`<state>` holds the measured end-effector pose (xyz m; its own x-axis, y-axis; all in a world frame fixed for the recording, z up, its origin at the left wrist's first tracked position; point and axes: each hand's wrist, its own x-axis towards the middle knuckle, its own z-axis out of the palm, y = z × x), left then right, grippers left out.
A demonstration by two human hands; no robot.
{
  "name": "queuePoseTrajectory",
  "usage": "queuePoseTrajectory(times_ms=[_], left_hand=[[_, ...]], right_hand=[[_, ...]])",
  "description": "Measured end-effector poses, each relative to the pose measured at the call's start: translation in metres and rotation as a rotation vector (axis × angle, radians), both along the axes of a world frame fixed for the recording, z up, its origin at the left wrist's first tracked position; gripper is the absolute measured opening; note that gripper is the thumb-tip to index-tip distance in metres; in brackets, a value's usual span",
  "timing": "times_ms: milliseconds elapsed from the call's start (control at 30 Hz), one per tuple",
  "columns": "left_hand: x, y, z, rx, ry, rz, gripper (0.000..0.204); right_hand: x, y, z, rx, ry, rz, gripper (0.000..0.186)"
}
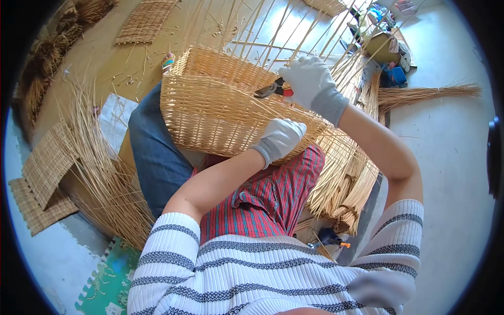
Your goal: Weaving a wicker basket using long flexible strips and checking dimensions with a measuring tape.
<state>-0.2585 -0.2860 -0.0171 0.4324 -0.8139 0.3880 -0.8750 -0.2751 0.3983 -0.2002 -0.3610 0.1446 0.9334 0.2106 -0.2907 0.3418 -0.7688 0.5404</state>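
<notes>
A large, half-woven wicker basket (210, 113) lies tilted across my lap, with long unwoven stakes (294, 26) fanning out from its far right side. My right hand (310, 79), in a white work glove, grips a pair of pruning shears (270, 89) with a red handle. Their blades point left, over the basket's opening. Lower down, my left hand (283, 137), also gloved, is closed against the near wall, where a loose wicker strand runs up to its fingers. The fingertips of that hand are partly hidden.
Bundles of wicker rods (341, 178) lie at my right, with another tied bundle (430, 97) beyond. Loose rods (105, 173) spread at my left beside woven panels (47, 168). Another woven panel (144, 21) and scattered offcuts are on the floor ahead. A blue container (394, 77) stands at right.
</notes>
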Motion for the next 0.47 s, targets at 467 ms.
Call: queuePoseTrajectory(times_ms=[467], left_hand=[[-0.041, -0.008, 0.003, 0.128, -0.022, -0.036, 0.009]], right_hand=[[-0.024, -0.042, 0.002, -0.056, 0.014, -0.148, 0.051]])
